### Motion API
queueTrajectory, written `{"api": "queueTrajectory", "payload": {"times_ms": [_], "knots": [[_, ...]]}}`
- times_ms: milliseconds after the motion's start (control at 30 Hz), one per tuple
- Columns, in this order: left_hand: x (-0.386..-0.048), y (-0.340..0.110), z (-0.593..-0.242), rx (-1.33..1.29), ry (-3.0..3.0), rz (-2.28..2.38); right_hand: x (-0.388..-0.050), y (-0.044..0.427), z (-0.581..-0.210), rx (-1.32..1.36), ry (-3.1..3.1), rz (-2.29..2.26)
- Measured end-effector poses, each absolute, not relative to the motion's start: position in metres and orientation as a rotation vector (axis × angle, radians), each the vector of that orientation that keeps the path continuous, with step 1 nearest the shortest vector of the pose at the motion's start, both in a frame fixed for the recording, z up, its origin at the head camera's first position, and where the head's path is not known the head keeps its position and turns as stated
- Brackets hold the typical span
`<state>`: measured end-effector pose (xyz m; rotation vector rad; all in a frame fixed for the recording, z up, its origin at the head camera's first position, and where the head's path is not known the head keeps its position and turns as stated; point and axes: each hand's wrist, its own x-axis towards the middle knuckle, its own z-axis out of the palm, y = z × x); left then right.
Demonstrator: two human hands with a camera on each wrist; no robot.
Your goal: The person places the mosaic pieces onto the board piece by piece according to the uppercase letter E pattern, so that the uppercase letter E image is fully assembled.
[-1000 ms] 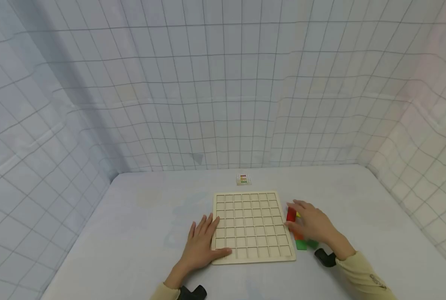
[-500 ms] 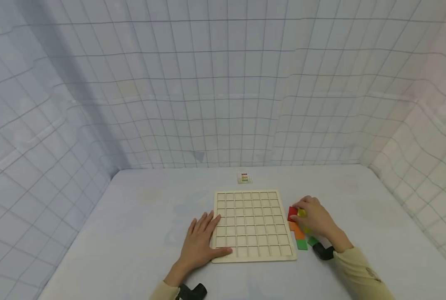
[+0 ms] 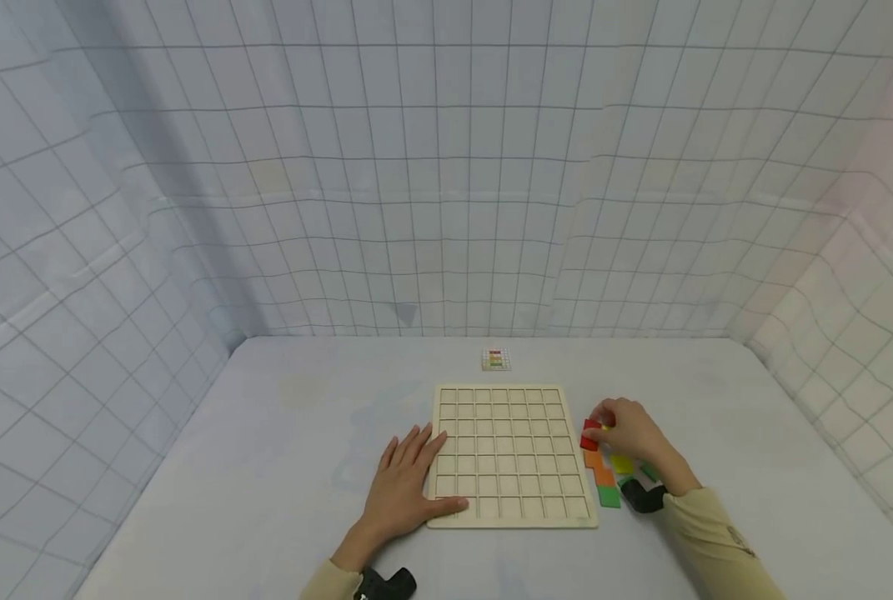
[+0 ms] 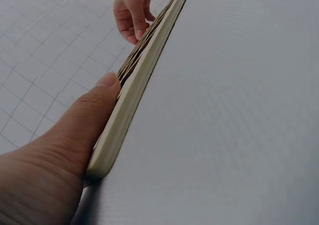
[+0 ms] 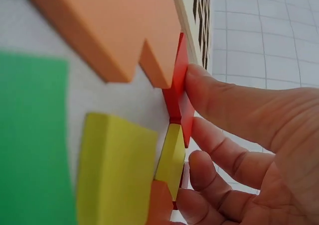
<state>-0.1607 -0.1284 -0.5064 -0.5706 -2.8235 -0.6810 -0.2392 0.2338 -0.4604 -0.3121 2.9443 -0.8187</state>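
My left hand (image 3: 401, 492) lies with spread fingers at the left edge of a pale wooden grid board (image 3: 514, 456), its thumb over the lower left corner. At the board's right side my right hand (image 3: 632, 432) pinches a flat red puzzle piece (image 5: 184, 98) between thumb and fingers. A yellow piece (image 5: 172, 155) touches the red one, close to the other fingertips. Near the hand lie a stepped orange piece (image 3: 602, 472), another yellow piece (image 5: 117, 170) and a green piece (image 3: 609, 497). Part of the pile is hidden under the right hand.
Behind the board a small card (image 3: 495, 359) shows a grid with coloured bars. A second green piece (image 3: 649, 472) lies beside the right wrist, partly covered by the black wrist camera (image 3: 644, 497). Grid-patterned white cloth (image 3: 446, 192) hangs around the white table (image 3: 303, 433).
My right hand has drawn its spread thumb and fingers together at the red piece, which stays near the board's right edge. The left hand keeps its place on the board.
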Motion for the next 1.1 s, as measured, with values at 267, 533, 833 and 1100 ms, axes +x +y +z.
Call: {"api": "queueTrajectory", "payload": {"times_ms": [267, 533, 833, 1100], "knots": [[-0.16, -0.129, -0.507, -0.562, -2.856, -0.685, -0.24, 0.232, -0.462, -0.219, 2.88, -0.914], [-0.16, -0.129, -0.509, -0.551, -2.858, -0.661, -0.235, 0.229, -0.463, -0.267, 2.976, -0.864], [-0.16, -0.128, -0.508, -0.553, -2.852, -0.643, -0.229, 0.222, -0.458, -0.39, 3.091, -0.794], [-0.16, -0.128, -0.508, -0.568, -2.827, -0.643, -0.228, 0.211, -0.451, -0.437, 3.135, -0.943]]}}
